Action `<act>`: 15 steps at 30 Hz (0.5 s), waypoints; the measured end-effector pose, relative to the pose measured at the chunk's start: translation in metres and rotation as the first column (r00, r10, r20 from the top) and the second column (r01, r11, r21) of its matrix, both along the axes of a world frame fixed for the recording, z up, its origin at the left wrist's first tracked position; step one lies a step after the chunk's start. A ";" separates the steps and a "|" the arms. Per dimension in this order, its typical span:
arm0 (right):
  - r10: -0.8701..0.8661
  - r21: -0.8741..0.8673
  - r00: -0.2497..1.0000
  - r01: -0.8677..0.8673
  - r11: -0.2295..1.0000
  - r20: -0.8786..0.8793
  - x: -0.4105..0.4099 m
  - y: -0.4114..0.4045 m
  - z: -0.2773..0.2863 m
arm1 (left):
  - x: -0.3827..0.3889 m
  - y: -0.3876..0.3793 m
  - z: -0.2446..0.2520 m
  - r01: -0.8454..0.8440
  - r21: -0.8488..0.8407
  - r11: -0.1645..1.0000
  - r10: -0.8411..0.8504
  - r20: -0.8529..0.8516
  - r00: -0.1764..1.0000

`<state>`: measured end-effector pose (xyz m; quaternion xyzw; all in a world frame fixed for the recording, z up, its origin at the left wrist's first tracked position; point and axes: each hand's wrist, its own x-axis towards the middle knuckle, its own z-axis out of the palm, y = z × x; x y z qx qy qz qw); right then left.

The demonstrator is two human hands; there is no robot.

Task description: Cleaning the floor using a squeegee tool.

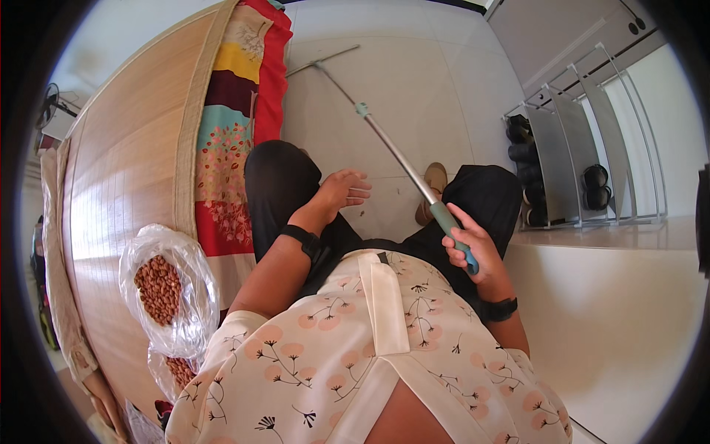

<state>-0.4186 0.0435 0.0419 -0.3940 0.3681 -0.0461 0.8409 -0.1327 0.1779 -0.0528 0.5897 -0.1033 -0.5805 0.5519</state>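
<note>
My right hand (474, 250) grips the green handle (444, 219) of a telescopic metal pole, close to its blue end. The pole (396, 150) slants away to the upper left, over the tiled floor. Its far end carries a thin T-shaped head (319, 64), like a bare flat-mop frame or squeegee, with one end beside the red cloth edge. Near my left knee, my left hand (344, 191) hangs with fingers extended and nothing in it. My black-trousered knees are spread, and one brown shoe (435, 176) shows between them.
To the left is a mat-covered platform (133, 139) with a multicoloured patterned cloth (224, 161) along its edge. Clear plastic bags (194, 277) there hold reddish-brown nuts (158, 288). A shoe rack (554, 161) with dark footwear stands at right, above a pale ledge (599, 283).
</note>
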 end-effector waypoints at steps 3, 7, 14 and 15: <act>-0.091 0.008 0.996 0.091 0.996 -0.009 -0.009 -0.004 -0.002 | 0.000 0.000 0.000 0.001 -0.007 1.000 -0.001 -0.006 1.000; -0.274 0.061 0.961 0.271 0.961 0.036 -0.013 -0.008 -0.004 | -0.001 0.000 0.001 -0.002 -0.008 1.000 0.002 0.000 1.000; -0.487 0.099 0.869 0.479 0.872 0.089 -0.010 -0.003 -0.016 | -0.002 -0.001 0.002 0.017 -0.024 1.000 -0.017 -0.001 1.000; -0.491 0.082 0.866 0.485 0.871 0.099 -0.010 -0.002 -0.017 | -0.002 -0.001 0.004 0.017 -0.021 1.000 -0.017 0.003 1.000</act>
